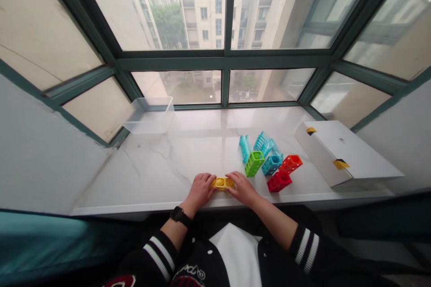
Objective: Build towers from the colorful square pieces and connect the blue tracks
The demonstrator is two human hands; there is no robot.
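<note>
"What do we have in our hands?"

"We have a yellow toy building block (220,183), lying lengthwise from side to side near the front edge of the marble-patterned windowsill (151,166). Our left hand (201,187) grips its left end and our right hand (243,188) grips its right end, fingers curled round both ends."

"Can we see its middle?"

"We can: a rounded yellow shape shows in a square frame between our fingertips. We cannot tell whether its underside touches the sill."

"What do we have beside the right hand?"

"We have a green block (254,164) nearest, standing tilted in our view, with a blue block (271,165) just right of it. Farther right we see a red block (279,181) towards the front edge and an orange-red block (291,163) just behind it. Those two seem to touch, though we cannot tell if they are joined. Turquoise ribbed pieces (263,142) lie behind the green and blue ones."

"And farther out?"

"We see a clear plastic bin (150,121) at the back left by the window frame (175,63), and a white box (353,148) with yellow-and-black tabs (340,164) at the right. Our left wrist wears a black watch (181,216)."
</note>
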